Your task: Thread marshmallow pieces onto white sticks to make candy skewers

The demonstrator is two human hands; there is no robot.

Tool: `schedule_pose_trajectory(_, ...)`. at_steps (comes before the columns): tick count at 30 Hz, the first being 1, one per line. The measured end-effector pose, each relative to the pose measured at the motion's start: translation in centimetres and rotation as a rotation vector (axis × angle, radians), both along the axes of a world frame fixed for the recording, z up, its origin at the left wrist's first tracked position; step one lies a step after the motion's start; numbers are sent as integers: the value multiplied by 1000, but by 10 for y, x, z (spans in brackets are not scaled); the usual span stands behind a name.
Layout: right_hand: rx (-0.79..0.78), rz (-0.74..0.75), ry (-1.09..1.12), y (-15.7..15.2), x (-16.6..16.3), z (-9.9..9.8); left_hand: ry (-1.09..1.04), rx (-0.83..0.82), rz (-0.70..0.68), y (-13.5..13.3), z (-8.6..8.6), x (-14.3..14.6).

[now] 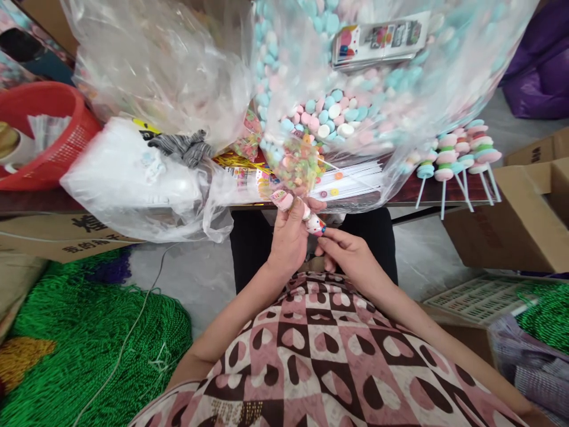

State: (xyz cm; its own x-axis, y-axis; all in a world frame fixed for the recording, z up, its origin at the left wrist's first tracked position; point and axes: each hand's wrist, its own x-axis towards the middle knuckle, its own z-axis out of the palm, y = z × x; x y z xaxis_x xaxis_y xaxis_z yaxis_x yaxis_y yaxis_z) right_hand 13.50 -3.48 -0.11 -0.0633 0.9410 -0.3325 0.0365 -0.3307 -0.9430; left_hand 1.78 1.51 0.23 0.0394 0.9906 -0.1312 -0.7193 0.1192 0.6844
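My left hand point(288, 240) is closed around a small candy in a printed wrapper point(316, 225), its pink end point(281, 199) poking out above the thumb. With thumb and forefinger together, my right hand point(349, 252) pinches the wrapper's lower end. Both hands are over my lap, at the table's front edge. Just beyond them lie a clear bag of colourful gummy rings point(299, 166) and a bundle of white sticks point(355, 179). Several finished candy skewers point(446, 157) rest at the table's right end, sticks jutting past the edge.
A large clear bag of pastel candies point(342, 112) covers the back, with a stack of printed wrappers point(381, 40) on it. To the left are plastic bags point(133, 172) and a red basket point(53, 157). Green cords point(98, 326) and a cardboard box point(511, 219) flank me on the floor.
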Motion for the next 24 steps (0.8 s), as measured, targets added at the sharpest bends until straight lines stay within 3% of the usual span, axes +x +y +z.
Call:
schedule_pose_trajectory(3,-258,-14,406,1,-2,2,-41,-51,-24,-1,0,-2)
schedule_pose_trajectory(11,-406,-28,742,4,-2,2,-70,-163,-17,3,0,-5)
schedule_pose_trajectory(15,-430,-73,828,4,-4,3,-84,-173,-7,4,-1,-4)
schedule_pose_trajectory(24,-470,-19,776,2,-6,-2,-48,-97,-46,-1,-4,-4)
